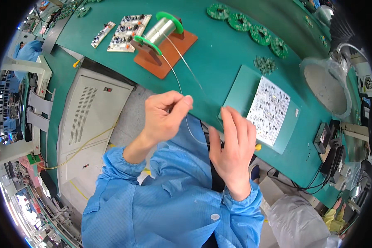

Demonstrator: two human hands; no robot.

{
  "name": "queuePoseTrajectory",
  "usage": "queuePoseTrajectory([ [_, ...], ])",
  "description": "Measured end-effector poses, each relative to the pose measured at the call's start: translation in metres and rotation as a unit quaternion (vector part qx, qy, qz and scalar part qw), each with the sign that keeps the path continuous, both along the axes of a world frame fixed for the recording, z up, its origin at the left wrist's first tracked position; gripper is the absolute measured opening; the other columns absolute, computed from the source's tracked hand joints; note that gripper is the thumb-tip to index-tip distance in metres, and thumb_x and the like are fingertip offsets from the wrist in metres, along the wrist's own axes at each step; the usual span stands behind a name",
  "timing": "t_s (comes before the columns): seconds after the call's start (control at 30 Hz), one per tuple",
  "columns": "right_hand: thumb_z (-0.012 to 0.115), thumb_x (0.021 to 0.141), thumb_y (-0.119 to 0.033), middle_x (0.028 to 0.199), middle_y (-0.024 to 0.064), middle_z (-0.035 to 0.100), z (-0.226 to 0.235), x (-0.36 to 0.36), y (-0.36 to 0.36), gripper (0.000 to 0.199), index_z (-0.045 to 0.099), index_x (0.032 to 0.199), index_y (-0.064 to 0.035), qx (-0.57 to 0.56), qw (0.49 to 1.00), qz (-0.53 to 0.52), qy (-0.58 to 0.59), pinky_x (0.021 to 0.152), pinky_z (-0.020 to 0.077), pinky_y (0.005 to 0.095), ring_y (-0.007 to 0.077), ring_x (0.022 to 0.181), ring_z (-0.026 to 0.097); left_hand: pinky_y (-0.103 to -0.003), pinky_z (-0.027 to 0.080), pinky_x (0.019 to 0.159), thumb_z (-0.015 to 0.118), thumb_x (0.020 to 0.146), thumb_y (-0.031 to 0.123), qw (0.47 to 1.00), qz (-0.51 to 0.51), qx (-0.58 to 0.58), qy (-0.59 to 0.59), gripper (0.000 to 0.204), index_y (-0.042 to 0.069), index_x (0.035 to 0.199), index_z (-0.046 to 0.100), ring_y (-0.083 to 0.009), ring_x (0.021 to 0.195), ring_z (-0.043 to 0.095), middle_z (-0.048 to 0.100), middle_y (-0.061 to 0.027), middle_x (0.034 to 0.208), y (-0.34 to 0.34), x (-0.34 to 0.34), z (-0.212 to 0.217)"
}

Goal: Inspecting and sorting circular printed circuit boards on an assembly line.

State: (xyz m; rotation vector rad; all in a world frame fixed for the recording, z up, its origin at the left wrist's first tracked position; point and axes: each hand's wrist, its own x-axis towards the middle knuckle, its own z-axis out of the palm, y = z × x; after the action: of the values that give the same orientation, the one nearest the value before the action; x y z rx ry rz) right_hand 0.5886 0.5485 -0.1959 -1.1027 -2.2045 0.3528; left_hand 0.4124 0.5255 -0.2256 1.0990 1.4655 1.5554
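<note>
A spool of silver solder wire (161, 31) with green end flanges sits on a brown stand (185, 46) at the far middle of the green table. My left hand (163, 115) is closed, thumb against forefinger, pinching the wire that comes down from the spool. Below that pinch the wire curves on toward my right hand. My right hand (234, 146) hovers by the table's near edge, thumb and fingers apart, with nothing visible between them. A second strand slants from the spool toward the gap between my hands, where it blurs out.
Right of my hands, a white board dotted with small parts (269, 110) lies on a green sheet (239, 84). Several round green circuit boards (260, 35) line the back. Two white populated boards (129, 33) lie left of the spool. A lamp (327, 84) stands at right.
</note>
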Motion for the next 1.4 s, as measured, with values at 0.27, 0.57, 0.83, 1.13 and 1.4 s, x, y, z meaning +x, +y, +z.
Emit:
queuePoseTrajectory([
  [0.27,0.072,0.062,0.007,0.084,0.0140,0.065,-0.027,0.026,-0.025,0.033,0.063,0.093,0.0024,0.010,0.990,0.095,0.102,0.057,0.0482,0.0312,0.0253,0.066,0.061,-0.030,0.045,0.052,0.069,0.059,0.006,0.833,-0.164,0.160,0.503,0.032,0.006,0.090,0.066,-0.0185,0.064,0.053,0.060,-0.0054,0.095,-0.035,0.009,-0.018],
  [0.57,0.071,0.062,0.003,0.100,0.0120,0.062,-0.052,0.020,-0.037,0.039,0.065,0.100,-0.0028,0.027,0.998,0.008,0.049,0.052,0.0466,0.0268,0.0189,0.065,0.058,-0.029,0.045,0.054,0.071,0.059,0.002,0.845,-0.142,0.227,0.463,0.031,0.005,0.089,0.066,-0.0199,0.070,0.056,0.059,-0.0083,0.096,-0.036,0.005,-0.027],
  [0.83,0.063,0.063,-0.002,0.085,0.0038,0.060,-0.041,0.027,-0.031,0.032,0.066,0.094,-0.0042,-0.016,0.999,-0.032,-0.024,0.049,0.0436,0.0270,0.0161,0.061,0.056,-0.032,0.043,0.058,0.070,0.061,0.005,0.784,-0.173,0.255,0.539,0.025,0.004,0.085,0.067,-0.0230,0.076,0.055,0.060,-0.0085,0.095,-0.008,0.023,-0.023],
  [1.13,0.075,0.060,-0.005,0.066,0.0022,0.057,-0.015,0.079,-0.037,0.028,0.068,0.087,-0.0043,-0.014,0.998,0.024,0.058,0.054,0.0354,0.0313,0.0188,0.057,0.048,-0.035,0.046,0.056,0.068,0.056,-0.004,0.785,-0.285,0.305,0.457,0.029,-0.002,0.085,0.064,-0.0251,0.064,0.056,0.058,-0.0123,0.082,0.001,0.008,-0.009],
  [1.4,0.072,0.063,0.008,0.066,0.0091,0.060,-0.022,0.087,-0.039,0.025,0.065,0.085,-0.0004,-0.151,0.963,0.060,0.216,0.048,0.0416,0.0295,0.0216,0.053,0.056,-0.029,0.046,0.048,0.066,0.057,-0.003,0.841,-0.319,0.241,0.364,0.029,-0.006,0.085,0.063,-0.0206,0.056,0.056,0.059,-0.0132,0.082,-0.002,0.063,0.003],
])
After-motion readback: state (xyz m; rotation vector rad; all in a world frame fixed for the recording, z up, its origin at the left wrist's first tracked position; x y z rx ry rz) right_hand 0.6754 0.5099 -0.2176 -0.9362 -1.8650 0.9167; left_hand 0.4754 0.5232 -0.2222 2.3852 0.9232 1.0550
